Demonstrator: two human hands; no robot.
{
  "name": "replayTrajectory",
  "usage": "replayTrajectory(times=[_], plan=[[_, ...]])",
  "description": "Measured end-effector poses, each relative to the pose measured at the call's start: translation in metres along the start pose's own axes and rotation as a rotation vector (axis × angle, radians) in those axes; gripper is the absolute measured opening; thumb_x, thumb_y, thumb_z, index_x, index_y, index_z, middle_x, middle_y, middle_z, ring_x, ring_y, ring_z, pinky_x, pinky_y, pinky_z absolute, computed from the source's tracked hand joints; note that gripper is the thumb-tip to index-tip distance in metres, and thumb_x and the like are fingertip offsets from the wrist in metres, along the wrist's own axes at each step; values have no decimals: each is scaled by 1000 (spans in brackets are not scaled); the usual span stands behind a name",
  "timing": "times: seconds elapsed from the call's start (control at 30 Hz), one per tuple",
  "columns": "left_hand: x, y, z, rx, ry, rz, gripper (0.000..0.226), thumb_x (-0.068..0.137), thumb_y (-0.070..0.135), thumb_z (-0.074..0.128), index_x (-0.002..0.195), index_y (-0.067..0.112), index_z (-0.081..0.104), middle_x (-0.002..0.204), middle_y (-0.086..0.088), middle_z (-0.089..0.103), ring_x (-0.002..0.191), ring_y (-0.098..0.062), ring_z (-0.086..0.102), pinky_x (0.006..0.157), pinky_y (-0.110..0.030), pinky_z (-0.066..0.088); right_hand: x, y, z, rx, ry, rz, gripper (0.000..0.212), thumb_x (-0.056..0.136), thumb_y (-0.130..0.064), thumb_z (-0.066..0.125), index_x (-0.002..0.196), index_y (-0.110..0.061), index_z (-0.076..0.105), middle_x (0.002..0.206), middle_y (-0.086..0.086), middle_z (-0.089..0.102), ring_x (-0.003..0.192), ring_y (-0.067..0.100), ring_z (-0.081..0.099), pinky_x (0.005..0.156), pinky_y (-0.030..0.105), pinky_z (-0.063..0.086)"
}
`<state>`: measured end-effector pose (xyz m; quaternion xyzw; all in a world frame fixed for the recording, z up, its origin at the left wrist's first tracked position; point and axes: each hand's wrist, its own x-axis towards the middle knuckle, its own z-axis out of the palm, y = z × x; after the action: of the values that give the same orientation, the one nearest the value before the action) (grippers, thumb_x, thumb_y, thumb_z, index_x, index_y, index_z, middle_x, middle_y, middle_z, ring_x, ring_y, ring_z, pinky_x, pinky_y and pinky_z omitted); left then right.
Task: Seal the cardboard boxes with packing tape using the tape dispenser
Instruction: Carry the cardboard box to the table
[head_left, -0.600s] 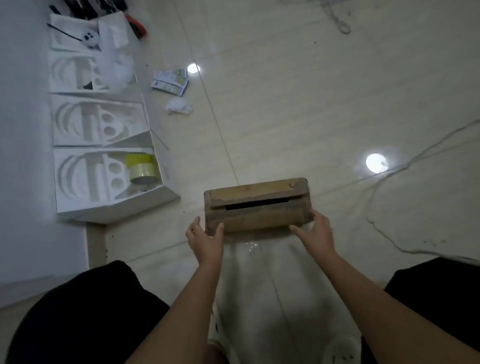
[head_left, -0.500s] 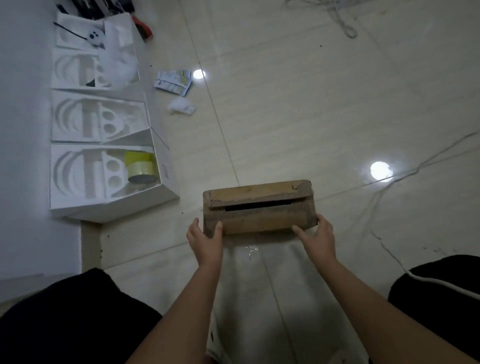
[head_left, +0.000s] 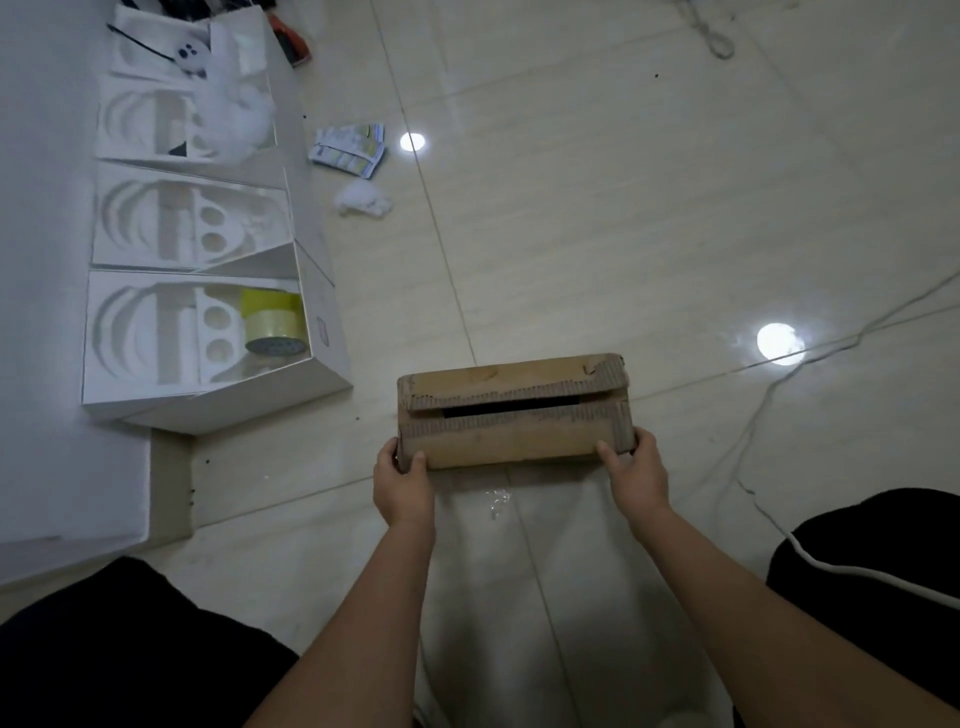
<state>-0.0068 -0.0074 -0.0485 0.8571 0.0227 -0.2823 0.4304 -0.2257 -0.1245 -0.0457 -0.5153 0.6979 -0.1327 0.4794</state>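
Note:
A small brown cardboard box (head_left: 511, 410) is held over the tiled floor in front of me. Its two top flaps leave a dark slit between them. My left hand (head_left: 402, 480) grips the box's near left corner, thumb on top. My right hand (head_left: 631, 470) grips the near right corner the same way. A roll of clear yellowish packing tape (head_left: 272, 322) lies in the nearest white foam tray (head_left: 145, 332) at the left, well away from both hands. No tape dispenser is in view.
Several white foam trays (head_left: 182, 218) line the left side beside a white surface (head_left: 47, 312). Printed packets (head_left: 348, 150) and a white wad (head_left: 363, 200) lie on the floor behind. Cables (head_left: 810, 364) run across the right. My dark-clothed knees (head_left: 130, 654) flank the arms.
The box and both hands have shifted slightly right and nearer with the camera's tilt; the grip is unchanged.

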Motion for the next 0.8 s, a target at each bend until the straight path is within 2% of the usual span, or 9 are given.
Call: replayTrajectory(times=[0.1,0.17,0.23,0.37,0.47,0.6,0.7,0.8], plan=[[-6,4,1,-38,24,-29,35,96,12,60,130,20,58,124,-1,63,104,-17,57,93,-29,46,-2,-2,-2,-4,13,-8,50,93,-25,64,134,-2,46,128,17,56,115,32,55,93,35,44],[-6,8,3,-42,27,-28,31,95,12,61,125,20,61,120,-1,65,100,-16,58,89,-27,46,-3,-5,-3,-4,50,-29,49,93,-26,63,133,-2,47,128,17,52,114,32,54,95,37,46],[-4,17,5,-51,26,-11,29,94,15,61,122,21,63,117,1,65,99,-16,58,86,-28,46,-4,-13,-6,19,96,-37,50,94,-29,62,133,-2,46,128,17,47,112,31,53,91,33,45],[5,43,8,-38,30,15,30,95,22,60,125,19,63,119,-2,63,105,-22,57,95,-39,51,-8,-37,-10,63,168,-69,54,93,-36,61,131,-2,45,128,16,41,107,28,52,85,27,45],[7,71,-2,-49,31,20,29,95,22,59,123,18,63,118,-2,62,104,-21,57,93,-38,51,-21,-65,-15,96,189,-83,51,92,-37,62,127,-3,46,126,15,40,105,26,53,87,28,48],[-8,132,-34,-71,26,52,25,94,20,59,120,19,60,113,1,59,100,-17,55,81,-29,45,-59,-121,-33,146,228,-52,50,92,-38,62,126,-4,47,125,13,39,105,23,53,88,28,50],[-25,192,-65,-85,-37,40,23,94,20,59,116,22,58,112,1,58,99,-16,55,83,-31,46,-94,-175,-56,171,268,-35,51,92,-38,62,127,-5,46,126,13,38,107,24,52,92,33,52],[-46,255,-102,-108,-85,62,24,94,20,58,118,20,56,110,0,57,99,-18,54,85,-32,48,-128,-237,-83,189,282,-24,52,91,-38,64,127,-6,45,126,13,38,104,20,51,88,26,48]])
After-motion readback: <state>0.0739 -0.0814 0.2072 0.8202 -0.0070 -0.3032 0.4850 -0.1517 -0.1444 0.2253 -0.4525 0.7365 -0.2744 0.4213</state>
